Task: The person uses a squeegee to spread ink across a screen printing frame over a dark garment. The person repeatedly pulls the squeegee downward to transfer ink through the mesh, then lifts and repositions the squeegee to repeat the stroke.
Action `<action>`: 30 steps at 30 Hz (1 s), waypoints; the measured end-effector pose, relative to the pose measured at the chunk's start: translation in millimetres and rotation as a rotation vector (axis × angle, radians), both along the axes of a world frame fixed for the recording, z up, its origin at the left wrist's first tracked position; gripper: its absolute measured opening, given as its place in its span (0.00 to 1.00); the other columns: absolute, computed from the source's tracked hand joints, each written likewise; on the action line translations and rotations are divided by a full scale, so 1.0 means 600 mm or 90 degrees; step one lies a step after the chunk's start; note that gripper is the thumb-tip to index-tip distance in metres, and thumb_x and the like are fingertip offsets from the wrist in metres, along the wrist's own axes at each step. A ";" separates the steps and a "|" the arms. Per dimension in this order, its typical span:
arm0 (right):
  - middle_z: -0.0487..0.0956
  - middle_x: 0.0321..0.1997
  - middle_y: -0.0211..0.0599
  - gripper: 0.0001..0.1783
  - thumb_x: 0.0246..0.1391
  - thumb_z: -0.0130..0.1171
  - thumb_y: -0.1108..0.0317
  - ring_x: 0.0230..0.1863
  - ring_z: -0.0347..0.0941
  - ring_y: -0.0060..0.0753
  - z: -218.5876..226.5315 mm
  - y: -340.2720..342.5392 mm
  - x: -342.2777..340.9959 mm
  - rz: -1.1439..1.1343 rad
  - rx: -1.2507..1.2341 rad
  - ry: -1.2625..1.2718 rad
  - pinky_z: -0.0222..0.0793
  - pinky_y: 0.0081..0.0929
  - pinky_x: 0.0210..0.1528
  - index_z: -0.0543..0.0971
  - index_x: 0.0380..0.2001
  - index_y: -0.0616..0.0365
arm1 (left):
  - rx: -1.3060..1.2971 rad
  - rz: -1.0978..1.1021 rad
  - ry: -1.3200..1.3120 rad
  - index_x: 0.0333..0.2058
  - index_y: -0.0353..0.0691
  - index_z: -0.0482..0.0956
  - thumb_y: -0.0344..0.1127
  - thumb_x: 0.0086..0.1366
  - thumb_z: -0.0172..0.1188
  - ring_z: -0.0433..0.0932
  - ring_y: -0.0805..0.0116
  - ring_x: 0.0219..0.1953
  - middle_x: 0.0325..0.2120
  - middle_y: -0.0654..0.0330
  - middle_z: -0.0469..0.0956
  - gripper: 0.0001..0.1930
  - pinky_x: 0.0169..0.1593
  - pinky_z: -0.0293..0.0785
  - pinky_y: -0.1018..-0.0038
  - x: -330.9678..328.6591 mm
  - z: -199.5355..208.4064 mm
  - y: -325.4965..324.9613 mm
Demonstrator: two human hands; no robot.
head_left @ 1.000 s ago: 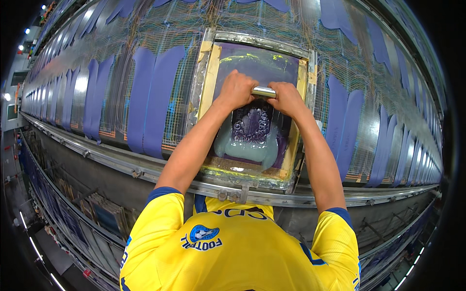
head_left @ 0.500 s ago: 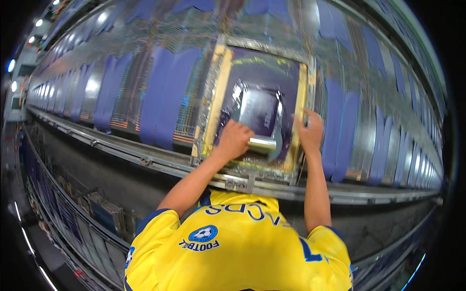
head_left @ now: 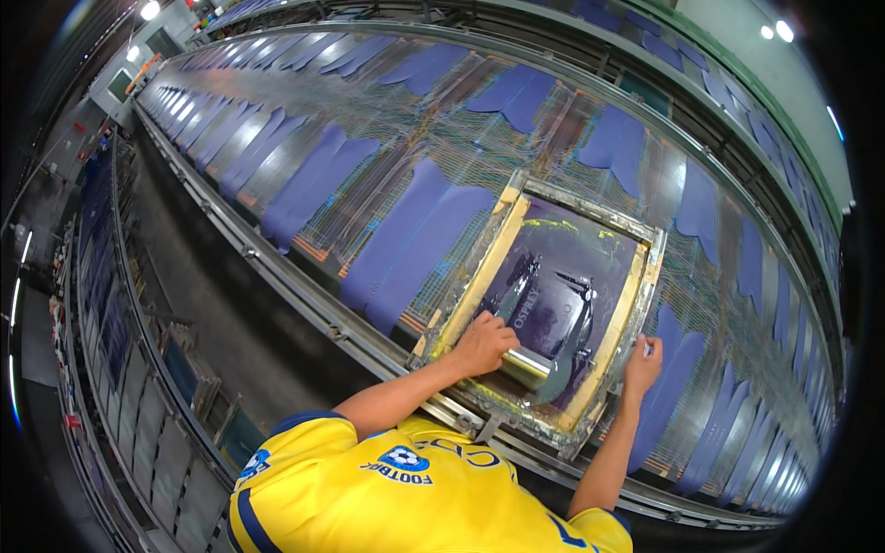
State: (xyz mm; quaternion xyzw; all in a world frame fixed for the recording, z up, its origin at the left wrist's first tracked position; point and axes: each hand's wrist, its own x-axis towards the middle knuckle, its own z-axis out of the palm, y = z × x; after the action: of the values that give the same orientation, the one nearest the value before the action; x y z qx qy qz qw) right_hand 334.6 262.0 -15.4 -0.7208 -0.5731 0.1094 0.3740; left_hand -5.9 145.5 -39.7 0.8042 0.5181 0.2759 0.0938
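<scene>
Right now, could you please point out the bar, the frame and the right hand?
Bar (head_left: 529, 363), head view: middle of its visible metal length.
Frame (head_left: 590, 209), head view: middle of its far rail.
Right hand (head_left: 643, 366), head view: middle of the hand.

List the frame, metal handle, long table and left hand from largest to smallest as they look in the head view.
1. Long table
2. Frame
3. Left hand
4. Metal handle, judged by its visible part; the hand covers one end.
</scene>
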 end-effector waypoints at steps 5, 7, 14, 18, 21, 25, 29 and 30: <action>0.79 0.30 0.46 0.15 0.63 0.59 0.58 0.33 0.74 0.45 -0.044 0.001 -0.100 0.027 0.024 0.082 0.70 0.41 0.43 0.76 0.33 0.61 | -0.001 0.016 0.061 0.29 0.50 0.82 0.30 0.43 0.67 0.76 0.64 0.39 0.29 0.69 0.79 0.11 0.48 0.66 0.64 -0.101 0.024 0.025; 0.79 0.31 0.46 0.15 0.63 0.59 0.58 0.34 0.74 0.45 -0.064 -0.011 -0.165 0.019 0.018 0.103 0.69 0.40 0.43 0.77 0.33 0.61 | -0.017 0.015 0.074 0.28 0.50 0.82 0.31 0.43 0.68 0.76 0.65 0.40 0.29 0.69 0.79 0.10 0.48 0.65 0.65 -0.171 0.032 0.023; 0.79 0.30 0.51 0.16 0.62 0.60 0.57 0.32 0.74 0.46 -0.060 -0.051 -0.351 -0.004 -0.057 0.149 0.69 0.41 0.39 0.76 0.34 0.61 | -0.004 -0.005 0.031 0.27 0.48 0.84 0.37 0.47 0.71 0.77 0.64 0.31 0.25 0.67 0.81 0.07 0.41 0.66 0.65 -0.343 0.081 -0.055; 0.78 0.27 0.50 0.16 0.62 0.60 0.56 0.29 0.74 0.46 -0.057 -0.036 -0.353 0.004 0.007 0.135 0.67 0.43 0.36 0.76 0.34 0.59 | -0.040 -0.049 0.063 0.28 0.49 0.84 0.37 0.46 0.72 0.77 0.64 0.30 0.25 0.67 0.80 0.09 0.42 0.66 0.65 -0.346 0.081 -0.102; 0.77 0.26 0.49 0.16 0.61 0.60 0.55 0.28 0.73 0.49 -0.043 -0.037 -0.354 -0.013 -0.017 0.134 0.67 0.43 0.35 0.76 0.33 0.58 | -0.047 -0.074 0.071 0.29 0.49 0.84 0.35 0.44 0.73 0.77 0.64 0.30 0.25 0.67 0.80 0.10 0.42 0.65 0.66 -0.345 0.069 -0.110; 0.79 0.27 0.50 0.16 0.61 0.60 0.54 0.29 0.74 0.53 -0.043 -0.051 -0.352 -0.026 -0.080 0.103 0.68 0.43 0.35 0.76 0.34 0.57 | -0.091 -0.091 0.064 0.28 0.49 0.83 0.37 0.44 0.75 0.77 0.64 0.32 0.26 0.66 0.80 0.11 0.42 0.65 0.65 -0.349 0.065 -0.082; 0.82 0.32 0.50 0.16 0.61 0.61 0.54 0.35 0.78 0.54 -0.031 -0.082 -0.356 -0.010 -0.167 0.045 0.70 0.45 0.39 0.78 0.36 0.58 | -0.100 -0.083 0.056 0.27 0.49 0.83 0.39 0.46 0.76 0.79 0.61 0.32 0.26 0.66 0.81 0.11 0.42 0.65 0.62 -0.359 0.085 -0.005; 0.82 0.34 0.50 0.17 0.61 0.62 0.54 0.37 0.79 0.54 -0.022 -0.080 -0.360 0.021 -0.135 -0.047 0.71 0.45 0.41 0.78 0.38 0.58 | -0.079 -0.076 0.057 0.27 0.49 0.83 0.39 0.46 0.75 0.79 0.60 0.32 0.26 0.65 0.81 0.10 0.41 0.65 0.62 -0.362 0.084 0.033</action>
State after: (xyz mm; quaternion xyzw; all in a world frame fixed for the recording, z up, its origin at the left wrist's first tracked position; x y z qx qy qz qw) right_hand 118.9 213.8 -28.6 -0.7504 -0.5834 0.1493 0.2725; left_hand -223.1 165.0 10.9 0.8378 0.4891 0.2006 0.1365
